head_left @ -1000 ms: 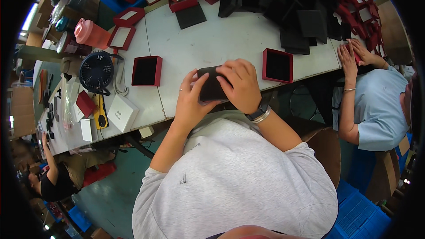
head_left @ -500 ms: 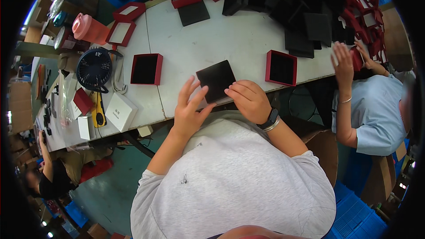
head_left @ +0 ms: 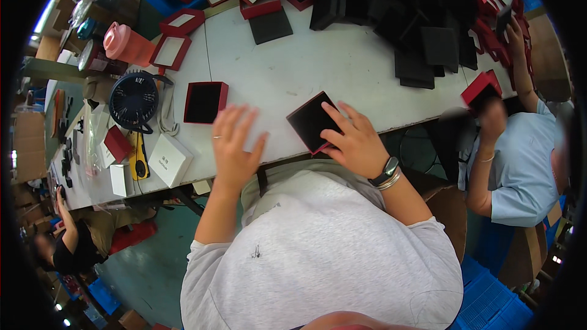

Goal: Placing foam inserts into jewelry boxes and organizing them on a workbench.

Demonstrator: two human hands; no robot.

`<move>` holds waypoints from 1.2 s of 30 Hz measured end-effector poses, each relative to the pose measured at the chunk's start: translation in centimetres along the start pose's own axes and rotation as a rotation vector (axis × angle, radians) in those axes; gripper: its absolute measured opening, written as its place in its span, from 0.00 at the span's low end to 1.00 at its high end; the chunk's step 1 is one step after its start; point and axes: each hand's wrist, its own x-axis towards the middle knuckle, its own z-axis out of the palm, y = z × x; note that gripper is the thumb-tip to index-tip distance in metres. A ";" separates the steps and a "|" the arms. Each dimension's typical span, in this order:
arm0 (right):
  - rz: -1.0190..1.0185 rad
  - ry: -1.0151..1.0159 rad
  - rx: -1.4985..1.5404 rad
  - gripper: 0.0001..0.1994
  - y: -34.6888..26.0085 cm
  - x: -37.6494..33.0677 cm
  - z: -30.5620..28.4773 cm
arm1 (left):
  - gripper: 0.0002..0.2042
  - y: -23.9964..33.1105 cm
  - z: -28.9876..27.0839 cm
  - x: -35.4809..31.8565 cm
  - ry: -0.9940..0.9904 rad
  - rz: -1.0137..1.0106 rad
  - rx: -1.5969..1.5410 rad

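Note:
A shallow red box [head_left: 303, 121] with a black inside lies tilted at the table's near edge, in front of me. My right hand [head_left: 353, 140] grips its right side, fingers reaching over the black inside and thumb at the near corner. To the left of it, my left hand [head_left: 235, 143] hovers with fingers apart, holding nothing and blurred by motion. Beyond that hand, another red box [head_left: 224, 101] with a black inside sits on the white table [head_left: 257, 73].
Black flat pieces [head_left: 440, 46] pile up at the back right, with red boxes [head_left: 489, 21] beyond. A dark fan [head_left: 133, 101], a pink cup [head_left: 125, 44] and a white box [head_left: 170, 160] stand at the left. At the right, a co-worker in a light blue shirt [head_left: 520, 159] holds a red box [head_left: 481, 88].
My left hand has moved left off the box; my right hand has shifted its hold, and the box sits further right. The red box at the table's right is gone from its place.

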 end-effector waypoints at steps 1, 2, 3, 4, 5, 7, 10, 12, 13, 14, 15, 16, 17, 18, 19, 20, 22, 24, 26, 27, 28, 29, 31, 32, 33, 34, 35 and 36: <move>0.043 -0.047 -0.075 0.21 0.5 -0.4 -0.4 | 0.23 -1.4 -0.6 0.5 0.045 -0.076 0.115; 0.085 -0.093 -0.147 0.21 0.9 -0.7 -0.8 | 0.25 -2.5 -1.2 1.0 0.091 -0.152 0.233; 0.136 -0.107 -0.155 0.28 1.3 -1.1 -0.9 | 0.25 -3.1 -1.4 0.9 0.089 -0.151 0.233; 0.132 -0.106 -0.154 0.28 1.5 -1.2 -1.3 | 0.26 -3.8 -1.4 0.7 0.118 -0.295 0.245; 0.145 -0.106 -0.211 0.31 1.6 -1.2 -1.9 | 0.26 -4.2 -1.3 0.6 0.147 -0.437 0.256; 0.181 -0.126 -0.303 0.39 2.2 -1.6 -2.3 | 0.26 -4.0 -0.6 0.1 0.083 -0.394 0.303; 0.255 -0.077 -0.440 0.37 3.3 -2.5 -3.4 | 0.23 -2.4 0.8 0.6 0.011 -0.247 0.272; 0.326 -0.045 -0.505 0.34 4.5 -3.6 -4.4 | 0.22 -0.1 1.6 1.0 -0.037 -0.183 0.166; 0.364 -0.047 -0.522 0.34 5.4 -4.3 -4.9 | 0.23 1.2 2.1 1.6 -0.090 -0.142 0.133; 0.402 -0.050 -0.542 0.34 6.2 -4.9 -5.2 | 0.23 2.4 2.7 2.0 -0.143 -0.101 0.097; 0.446 -0.052 -0.557 0.35 7.1 -5.5 -5.3 | 0.24 3.4 3.4 2.4 -0.202 -0.055 0.041; 0.447 -0.051 -0.563 0.35 7.9 -6.0 -5.3 | 0.25 4.3 4.3 2.9 -0.261 -0.003 -0.017; 0.474 -0.022 -0.575 0.35 8.6 -6.2 -5.3 | 0.26 5.1 5.3 3.3 -0.299 0.052 -0.059; 0.500 0.007 -0.587 0.35 9.3 -6.4 -5.1 | 0.28 6.0 6.4 3.7 -0.337 0.106 -0.101; 0.503 0.040 -0.581 0.36 10.0 -6.6 -4.9 | 0.29 6.9 7.6 4.2 -0.363 0.149 -0.142; 0.498 0.037 -0.586 0.36 10.2 -6.4 -4.7 | 0.30 7.8 8.5 4.6 -0.387 0.189 -0.184; 0.545 0.102 -0.566 0.38 10.1 -5.6 -4.3 | 0.30 9.4 9.5 5.4 -0.433 0.250 -0.251; 0.535 0.135 -0.541 0.36 8.9 -4.7 -4.0 | 0.30 9.7 9.7 6.3 -0.471 0.307 -0.315; 0.511 0.334 -0.227 0.33 7.7 -4.2 -3.9 | 0.30 8.9 8.9 7.5 -0.390 0.155 -0.499; 0.500 0.395 -0.176 0.35 7.2 -4.2 -3.5 | 0.29 7.7 9.0 8.5 -0.311 0.088 -0.458; 0.474 0.410 -0.207 0.34 6.3 -3.5 -3.3 | 0.28 5.9 9.7 9.6 -0.182 0.079 -0.317; 0.409 0.419 -0.127 0.31 5.7 -2.8 -3.0 | 0.29 3.9 10.4 11.1 -0.056 0.065 -0.174; 0.321 0.417 -0.008 0.27 4.7 -0.6 -2.7 | 0.29 0.7 10.5 15.7 0.158 0.057 0.122; 0.292 0.405 0.035 0.24 4.2 1.3 -2.4 | 0.31 -1.6 10.7 17.8 0.263 0.068 0.169; 0.232 0.402 0.030 0.23 4.1 3.8 -2.2 | 0.27 -3.9 11.1 19.3 0.299 0.011 0.308; 0.208 0.398 0.055 0.23 3.9 6.5 -1.8 | 0.23 -6.5 11.3 20.3 0.197 -0.072 0.379; 0.153 0.370 0.147 0.23 4.0 9.5 -1.6 | 0.20 -8.3 11.3 20.6 0.092 -0.153 0.445; 0.143 0.318 0.197 0.22 5.4 12.6 -0.8 | 0.20 -8.4 11.0 20.5 0.112 -0.166 0.438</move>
